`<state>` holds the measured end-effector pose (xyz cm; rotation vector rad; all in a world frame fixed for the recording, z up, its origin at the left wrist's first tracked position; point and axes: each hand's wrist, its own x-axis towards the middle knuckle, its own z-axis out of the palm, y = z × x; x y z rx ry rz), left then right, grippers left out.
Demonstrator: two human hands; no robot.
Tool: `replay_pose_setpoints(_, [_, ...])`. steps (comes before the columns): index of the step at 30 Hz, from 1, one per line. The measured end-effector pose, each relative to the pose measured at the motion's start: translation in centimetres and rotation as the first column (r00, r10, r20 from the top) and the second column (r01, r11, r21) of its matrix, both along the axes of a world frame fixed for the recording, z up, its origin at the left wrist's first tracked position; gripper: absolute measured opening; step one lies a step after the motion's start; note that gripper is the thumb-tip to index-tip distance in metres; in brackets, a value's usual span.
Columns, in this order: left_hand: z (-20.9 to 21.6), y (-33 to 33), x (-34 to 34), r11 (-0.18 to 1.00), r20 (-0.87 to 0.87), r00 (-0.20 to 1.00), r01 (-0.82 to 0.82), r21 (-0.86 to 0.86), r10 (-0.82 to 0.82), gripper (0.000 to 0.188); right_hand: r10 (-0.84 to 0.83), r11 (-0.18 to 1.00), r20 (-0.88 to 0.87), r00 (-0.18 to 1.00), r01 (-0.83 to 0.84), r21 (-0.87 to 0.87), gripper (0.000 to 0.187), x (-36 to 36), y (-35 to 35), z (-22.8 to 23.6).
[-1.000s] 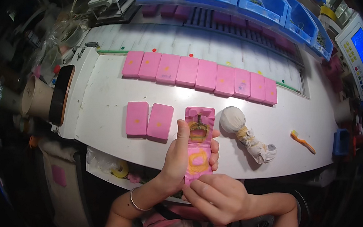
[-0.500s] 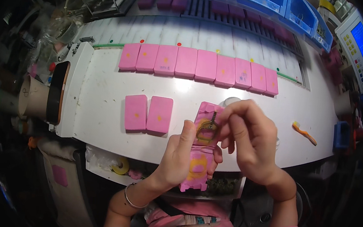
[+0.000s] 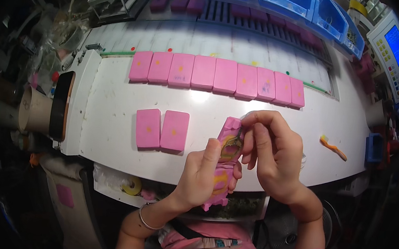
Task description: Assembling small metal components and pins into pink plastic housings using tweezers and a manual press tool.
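Observation:
My left hand (image 3: 200,173) is closed around a pink rubber mold (image 3: 231,122), which lies opened into two halves joined at a fold. Its thumb presses the mold's left side, and fingertips show at the right side. In the upper half sits a dark green loop-shaped piece (image 3: 231,149) with a thin stem, over a yellow-stained hollow. The lower half bears a yellow-stained hollow too. My right hand (image 3: 274,151) is at the upper half's right edge beside the stem, thumb and forefinger drawn together and other fingers curled. What they pinch, if anything, is hidden.
Two closed pink molds (image 3: 175,131) lie left of my hands. A row of several more (image 3: 203,73) spans the white table (image 3: 113,94). To the right is an orange toothbrush (image 3: 334,148). Blue bins (image 3: 284,4) stand behind, a phone (image 3: 62,106) at the left, a control panel (image 3: 395,51) far right.
The open mold has turned slightly, its upper half now more edge-on. My right hand stays close by the stem. The view has shifted a little.

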<state>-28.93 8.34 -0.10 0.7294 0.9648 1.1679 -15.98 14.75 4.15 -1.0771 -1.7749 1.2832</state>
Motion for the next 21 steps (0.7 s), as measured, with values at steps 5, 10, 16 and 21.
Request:
replay_pose_setpoints(5, [0.0,0.2,0.4,0.999,-0.081,0.996,-0.021,0.036,0.024,0.059,-0.028,0.986,0.038,0.999,0.022,0.168,0.01,0.0,0.2,-1.4])
replay_pose_setpoints(10, [-0.2,0.2,0.5,0.999,-0.064,0.998,-0.025,0.022,0.027,0.06,-0.032,0.999,-0.006,0.999,0.033,0.031,0.01,0.1,0.2,-0.7])
replay_pose_setpoints(16, [-0.6,0.4,0.4,1.0,-0.042,0.999,-0.011,0.024,0.012,0.061,-0.028,0.997,-0.108,0.994,0.02,-0.074,0.004,0.3,0.4,-0.4])
replay_pose_setpoints(21, [-0.4,0.3,0.2,1.0,-0.034,0.999,-0.005,0.003,0.005,0.059,0.136,0.99,-0.002,0.991,-0.136,0.044,0.018,1.2,1.2,-0.6])
